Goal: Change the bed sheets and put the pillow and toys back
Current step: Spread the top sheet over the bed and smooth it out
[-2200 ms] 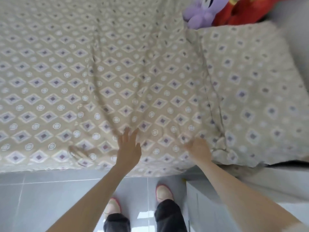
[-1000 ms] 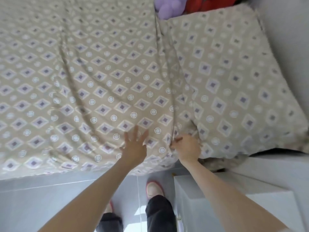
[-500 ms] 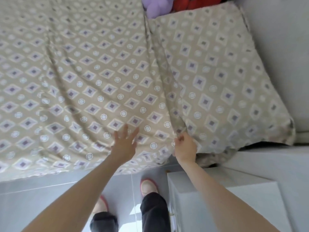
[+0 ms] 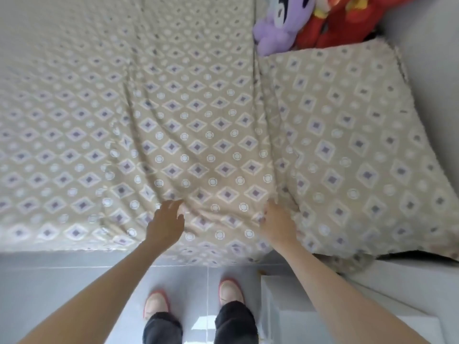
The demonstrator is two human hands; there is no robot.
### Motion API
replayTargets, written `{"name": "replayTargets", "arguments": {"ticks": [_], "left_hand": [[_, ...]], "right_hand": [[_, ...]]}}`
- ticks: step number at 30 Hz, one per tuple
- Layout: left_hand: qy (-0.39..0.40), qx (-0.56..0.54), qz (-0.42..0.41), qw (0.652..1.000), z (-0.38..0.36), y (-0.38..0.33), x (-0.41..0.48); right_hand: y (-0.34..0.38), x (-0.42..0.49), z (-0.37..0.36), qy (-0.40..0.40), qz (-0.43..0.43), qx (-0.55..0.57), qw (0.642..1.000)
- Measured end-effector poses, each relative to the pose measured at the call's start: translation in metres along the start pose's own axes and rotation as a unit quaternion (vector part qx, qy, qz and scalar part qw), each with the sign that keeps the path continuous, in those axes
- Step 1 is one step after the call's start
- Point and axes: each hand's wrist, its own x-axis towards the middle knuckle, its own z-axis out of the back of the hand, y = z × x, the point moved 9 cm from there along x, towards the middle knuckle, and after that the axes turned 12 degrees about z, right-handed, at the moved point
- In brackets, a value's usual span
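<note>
A beige bed sheet [image 4: 173, 115] with purple diamonds covers the mattress, with creases fanning out from the near edge. A pillow [image 4: 360, 150] in the same print lies at the right end. Behind it sit a purple plush toy [image 4: 278, 28] and a red plush toy [image 4: 347, 18]. My left hand [image 4: 166, 223] is on the sheet near the bed's edge, its fingers bent and pinching a small bunch of fabric. My right hand [image 4: 279, 223] grips the sheet right beside the pillow's near-left corner, its fingertips hidden in the cloth.
A white bedside cabinet [image 4: 335, 311] stands against the bed under my right forearm. A grey wall [image 4: 432, 70] runs along the pillow's right side. My feet in pink slippers [image 4: 231, 291] stand on the grey tiled floor [image 4: 62, 281].
My left hand's fingers have gone from spread flat to bent, gathering fabric. My right hand stays at the fold by the pillow. The view has tilted, showing more of the toys.
</note>
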Motion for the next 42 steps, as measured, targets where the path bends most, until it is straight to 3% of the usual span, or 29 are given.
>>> {"name": "replayTargets", "arguments": {"ticks": [5, 10, 15, 19, 23, 27, 32, 36, 38, 42], "left_hand": [[-0.041, -0.129, 0.097, 0.986, 0.049, 0.067, 0.032], [-0.030, -0.226, 0.214, 0.950, 0.074, 0.132, 0.081], [0.005, -0.226, 0.266, 0.937, 0.072, 0.173, 0.133], [0.030, -0.289, 0.193, 0.937, 0.063, 0.183, 0.155], [0.000, -0.293, 0.122, 0.948, 0.069, 0.211, 0.162], [-0.015, -0.296, 0.115, 0.948, 0.065, 0.226, 0.168], [-0.012, -0.271, 0.112, 0.956, 0.063, 0.229, 0.156], [0.075, -0.266, 0.105, 0.955, 0.031, 0.235, 0.120], [0.108, -0.303, 0.102, 0.941, 0.015, 0.238, 0.099], [0.076, -0.324, 0.110, 0.936, 0.022, 0.250, 0.087]], "right_hand": [[0.074, 0.022, 0.004, -0.009, 0.097, -0.004, 0.995], [0.148, 0.065, -0.007, 0.003, 0.203, -0.072, 0.977], [0.208, 0.126, -0.023, 0.007, 0.239, -0.117, 0.964], [0.245, 0.176, -0.041, 0.011, 0.261, -0.169, 0.950], [0.270, 0.210, -0.078, 0.044, 0.266, -0.202, 0.942], [0.283, 0.175, -0.141, 0.065, 0.248, -0.209, 0.944], [0.298, 0.097, -0.180, 0.075, 0.411, -0.237, 0.877], [0.294, 0.084, -0.173, 0.117, 0.464, -0.266, 0.837], [0.297, 0.089, -0.153, 0.110, 0.461, -0.233, 0.849], [0.292, 0.106, -0.135, 0.097, 0.368, -0.184, 0.906]]}}
